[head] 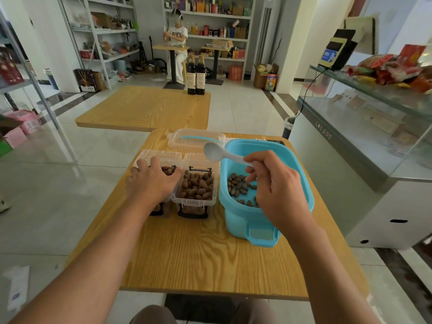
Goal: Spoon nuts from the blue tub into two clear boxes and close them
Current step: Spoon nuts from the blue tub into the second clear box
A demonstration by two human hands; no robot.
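Note:
A blue tub (261, 220) stands on the right of the wooden table (210, 260) with brown nuts (238, 183) on its bottom. My right hand (278, 190) hovers over the tub and grips a pale grey spoon (217, 152), whose empty bowl points left over the tub's rim. Two clear boxes stand side by side to the left of the tub, both open and holding nuts. The right box (195, 197) is nearly full. My left hand (152, 183) lies over the left box (161, 157), fingers spread on its rim, hiding most of it.
A clear lid (196, 137) with a blue seal lies behind the boxes. Two dark bottles (196, 76) stand on a second table (145, 108) farther off. A glass counter (364, 146) stands close on the right. A person sits by the far shelves.

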